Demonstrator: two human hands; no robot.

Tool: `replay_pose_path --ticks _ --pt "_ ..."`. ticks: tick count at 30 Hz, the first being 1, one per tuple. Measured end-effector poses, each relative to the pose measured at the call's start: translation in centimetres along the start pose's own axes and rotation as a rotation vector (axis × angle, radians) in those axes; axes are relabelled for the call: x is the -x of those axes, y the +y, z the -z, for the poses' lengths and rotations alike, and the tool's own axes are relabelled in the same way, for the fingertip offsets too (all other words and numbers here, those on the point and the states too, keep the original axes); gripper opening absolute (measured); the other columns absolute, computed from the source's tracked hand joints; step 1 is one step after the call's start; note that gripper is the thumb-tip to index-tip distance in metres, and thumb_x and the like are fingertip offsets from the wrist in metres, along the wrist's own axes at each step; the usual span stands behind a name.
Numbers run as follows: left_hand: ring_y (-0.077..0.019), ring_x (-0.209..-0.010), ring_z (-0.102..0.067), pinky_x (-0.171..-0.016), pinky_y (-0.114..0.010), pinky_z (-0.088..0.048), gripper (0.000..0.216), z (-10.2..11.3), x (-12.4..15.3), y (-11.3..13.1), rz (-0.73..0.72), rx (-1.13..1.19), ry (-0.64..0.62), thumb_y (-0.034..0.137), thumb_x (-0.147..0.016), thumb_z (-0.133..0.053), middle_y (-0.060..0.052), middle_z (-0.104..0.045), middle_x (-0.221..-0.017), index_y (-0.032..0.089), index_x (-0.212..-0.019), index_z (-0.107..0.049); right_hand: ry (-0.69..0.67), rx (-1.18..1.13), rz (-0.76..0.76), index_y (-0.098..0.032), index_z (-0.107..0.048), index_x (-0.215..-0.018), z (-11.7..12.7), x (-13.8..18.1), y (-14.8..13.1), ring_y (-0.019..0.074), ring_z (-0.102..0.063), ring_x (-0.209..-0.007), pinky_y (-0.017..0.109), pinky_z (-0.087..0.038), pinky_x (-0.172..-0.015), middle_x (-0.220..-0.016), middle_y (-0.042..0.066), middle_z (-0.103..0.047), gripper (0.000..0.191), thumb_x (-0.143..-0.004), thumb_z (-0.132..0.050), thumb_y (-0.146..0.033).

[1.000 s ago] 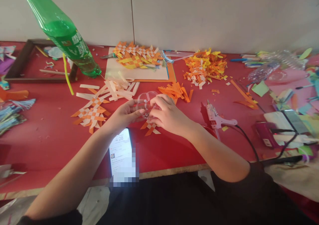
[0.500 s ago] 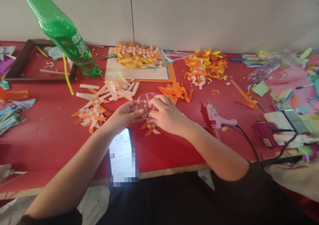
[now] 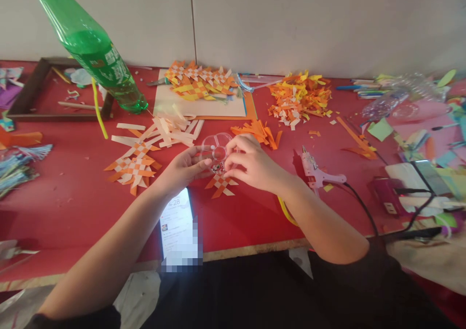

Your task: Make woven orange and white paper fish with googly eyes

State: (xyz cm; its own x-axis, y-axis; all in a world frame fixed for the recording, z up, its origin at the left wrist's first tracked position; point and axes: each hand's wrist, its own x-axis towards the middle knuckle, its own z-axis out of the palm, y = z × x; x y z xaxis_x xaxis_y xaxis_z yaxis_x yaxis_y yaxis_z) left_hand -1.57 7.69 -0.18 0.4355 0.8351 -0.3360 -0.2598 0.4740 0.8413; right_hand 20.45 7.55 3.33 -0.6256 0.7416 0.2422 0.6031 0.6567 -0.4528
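Observation:
A clear plastic case (image 3: 219,140) with round compartments is held above the table between both hands. Small dark and pale pieces lie in its lower part. My left hand (image 3: 185,168) grips the case's left side, thumb in front and fingers behind. My right hand (image 3: 251,164) is closed on the right edge of the case, its fingertips near the small pieces. Just below the case lies a woven orange and white paper piece (image 3: 220,187), partly hidden. Another woven paper piece (image 3: 135,170) rests left of my left hand. A lit phone (image 3: 177,227) lies under my left wrist.
A tall green bottle (image 3: 105,69) stands at the back left beside a dark wooden frame (image 3: 25,89). A pink glue gun (image 3: 318,172) with a cord sits to the right. Orange strips (image 3: 258,132), pale strips (image 3: 171,129) and a heap of paper scraps (image 3: 300,96) lie behind the hands.
My right hand has shifted slightly right, uncovering more of the clear case. A yellow strip now shows beside my right forearm. My left hand stays nearly still.

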Motion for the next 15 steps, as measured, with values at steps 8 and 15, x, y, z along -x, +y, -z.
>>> replay_pose_path --ticks 8,15 --pt "-0.0243 -0.110 -0.068 -0.080 -0.028 -0.060 0.038 0.0 -0.1 0.6 0.005 -0.005 0.093 0.027 -0.078 -0.078 -0.014 -0.067 -0.126 0.015 -0.111 -0.061 0.031 0.071 -0.252 -0.021 -0.071 -0.078 -0.4 3.7 3.0 0.0233 -0.052 -0.095 0.043 -0.038 -0.088 -0.087 0.004 -0.062 0.007 -0.083 -0.071 -0.025" --pt "-0.0217 -0.109 -0.068 -0.080 -0.025 -0.060 0.036 0.2 -0.2 0.3 0.002 -0.010 0.078 0.026 -0.082 -0.074 -0.013 -0.067 -0.126 0.016 -0.113 -0.060 0.068 -0.137 -0.389 -0.021 -0.072 -0.088 -0.6 4.2 2.2 0.0233 -0.057 -0.099 0.046 -0.040 -0.094 -0.094 0.006 -0.066 0.007 -0.084 -0.069 -0.026"
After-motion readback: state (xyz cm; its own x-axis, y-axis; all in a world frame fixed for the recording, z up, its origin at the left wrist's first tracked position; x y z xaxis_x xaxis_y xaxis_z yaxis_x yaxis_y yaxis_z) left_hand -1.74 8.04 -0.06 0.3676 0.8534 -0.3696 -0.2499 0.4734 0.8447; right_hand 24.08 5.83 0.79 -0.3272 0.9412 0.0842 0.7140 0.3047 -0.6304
